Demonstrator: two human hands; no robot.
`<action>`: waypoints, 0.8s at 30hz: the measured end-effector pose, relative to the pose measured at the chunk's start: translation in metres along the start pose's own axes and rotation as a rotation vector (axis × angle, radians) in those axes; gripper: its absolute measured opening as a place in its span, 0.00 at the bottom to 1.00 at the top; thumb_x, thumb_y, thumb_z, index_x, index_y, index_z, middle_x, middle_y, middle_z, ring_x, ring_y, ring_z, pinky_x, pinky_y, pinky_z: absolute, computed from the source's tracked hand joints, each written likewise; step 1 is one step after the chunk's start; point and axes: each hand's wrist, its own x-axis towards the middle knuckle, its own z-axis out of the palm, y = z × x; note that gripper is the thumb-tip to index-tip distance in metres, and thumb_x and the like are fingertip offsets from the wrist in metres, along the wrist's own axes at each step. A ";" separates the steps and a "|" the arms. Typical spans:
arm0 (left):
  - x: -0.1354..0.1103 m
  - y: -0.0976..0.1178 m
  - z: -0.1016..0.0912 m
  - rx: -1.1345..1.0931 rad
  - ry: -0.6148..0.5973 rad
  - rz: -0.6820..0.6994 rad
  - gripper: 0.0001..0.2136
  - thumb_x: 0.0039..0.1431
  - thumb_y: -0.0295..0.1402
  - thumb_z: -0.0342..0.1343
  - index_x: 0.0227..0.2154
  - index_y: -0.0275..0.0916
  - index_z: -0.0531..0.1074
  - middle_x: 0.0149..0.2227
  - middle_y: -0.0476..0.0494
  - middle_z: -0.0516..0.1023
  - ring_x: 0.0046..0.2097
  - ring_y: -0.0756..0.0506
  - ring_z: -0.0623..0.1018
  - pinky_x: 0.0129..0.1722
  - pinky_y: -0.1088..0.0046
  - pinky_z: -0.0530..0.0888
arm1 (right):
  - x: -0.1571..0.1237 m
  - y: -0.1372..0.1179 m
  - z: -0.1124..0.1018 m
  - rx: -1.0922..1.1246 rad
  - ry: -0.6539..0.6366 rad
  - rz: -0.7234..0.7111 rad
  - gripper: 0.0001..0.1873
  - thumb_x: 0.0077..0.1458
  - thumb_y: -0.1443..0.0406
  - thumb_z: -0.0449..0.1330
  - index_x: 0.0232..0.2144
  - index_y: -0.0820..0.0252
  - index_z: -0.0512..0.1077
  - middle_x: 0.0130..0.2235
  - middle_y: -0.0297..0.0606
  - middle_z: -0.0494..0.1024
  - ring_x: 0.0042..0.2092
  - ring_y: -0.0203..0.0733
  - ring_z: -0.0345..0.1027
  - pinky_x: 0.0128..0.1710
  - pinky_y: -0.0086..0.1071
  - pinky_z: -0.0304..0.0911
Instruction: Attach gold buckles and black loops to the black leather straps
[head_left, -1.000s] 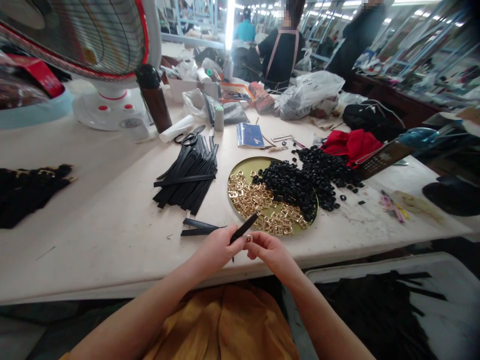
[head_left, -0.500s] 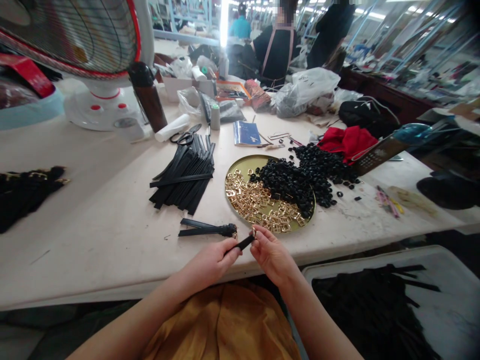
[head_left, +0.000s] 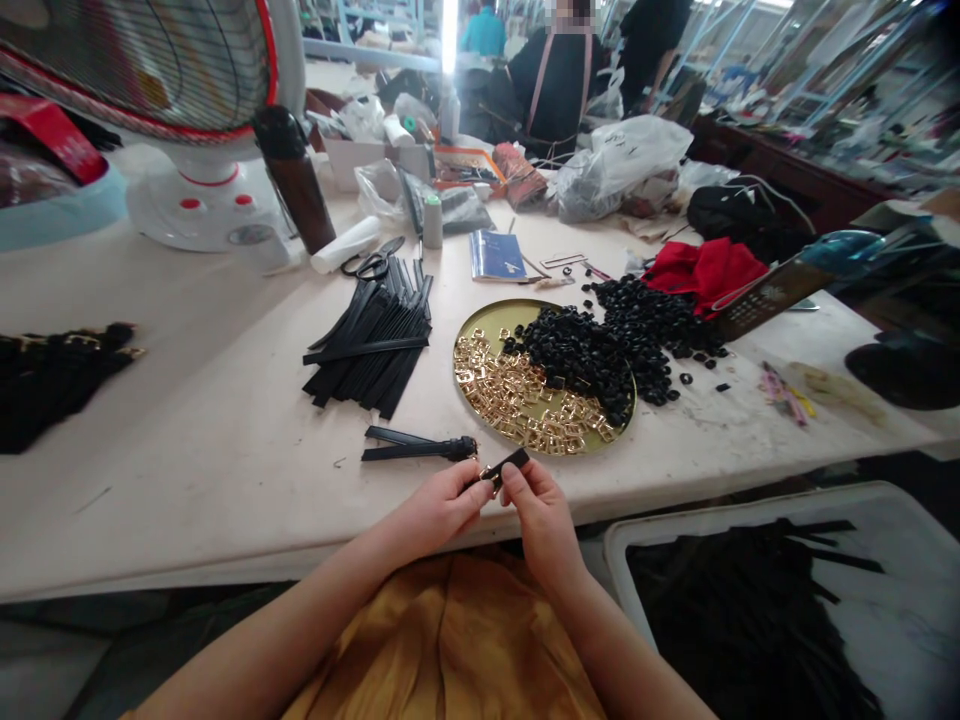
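Note:
A short black strap [head_left: 514,461] with a small gold buckle [head_left: 488,473] on it is pinched between my two hands near the table's front edge. My left hand [head_left: 448,502] closes on the buckle end. With thumb and fingers, my right hand [head_left: 541,508] grips the strap by its other end, which sticks out past the buckle. Just behind my left hand lie a few black straps with buckles [head_left: 416,446]. A round gold tray [head_left: 480,318] beyond my right hand holds many gold buckles [head_left: 499,385] and black loops [head_left: 577,350]. Farther left is a pile of black straps [head_left: 371,345].
Scissors [head_left: 373,263], a thread spool [head_left: 433,222], a blue booklet [head_left: 497,256] and a dark bottle [head_left: 295,180] stand or lie behind. A fan [head_left: 202,215] is at back left. At lower right sits a white bin [head_left: 885,500] of black strips. People are in the background.
The buckle has gone from my right fingertips down along the strap to my left fingers. The strap's end now pokes through beyond it, held by my right hand.

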 end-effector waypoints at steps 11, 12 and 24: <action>0.002 -0.007 0.005 -0.037 0.063 -0.052 0.12 0.55 0.40 0.46 0.22 0.38 0.59 0.16 0.57 0.58 0.18 0.55 0.57 0.18 0.80 0.55 | -0.004 -0.005 -0.005 -0.410 0.030 -0.276 0.06 0.48 0.61 0.59 0.25 0.57 0.69 0.28 0.34 0.67 0.32 0.39 0.59 0.33 0.32 0.55; 0.001 -0.005 0.006 -0.015 0.085 -0.038 0.12 0.55 0.40 0.46 0.22 0.38 0.59 0.16 0.57 0.58 0.19 0.55 0.58 0.18 0.80 0.55 | -0.003 -0.004 -0.006 -0.370 0.016 -0.231 0.07 0.49 0.61 0.59 0.25 0.57 0.69 0.27 0.33 0.66 0.31 0.38 0.59 0.32 0.31 0.55; 0.000 -0.001 0.007 0.095 0.103 -0.020 0.11 0.54 0.35 0.45 0.19 0.38 0.61 0.17 0.56 0.60 0.20 0.54 0.61 0.20 0.79 0.58 | 0.000 -0.004 -0.010 -0.164 -0.080 0.023 0.09 0.47 0.59 0.59 0.23 0.59 0.66 0.23 0.31 0.64 0.26 0.35 0.56 0.28 0.30 0.53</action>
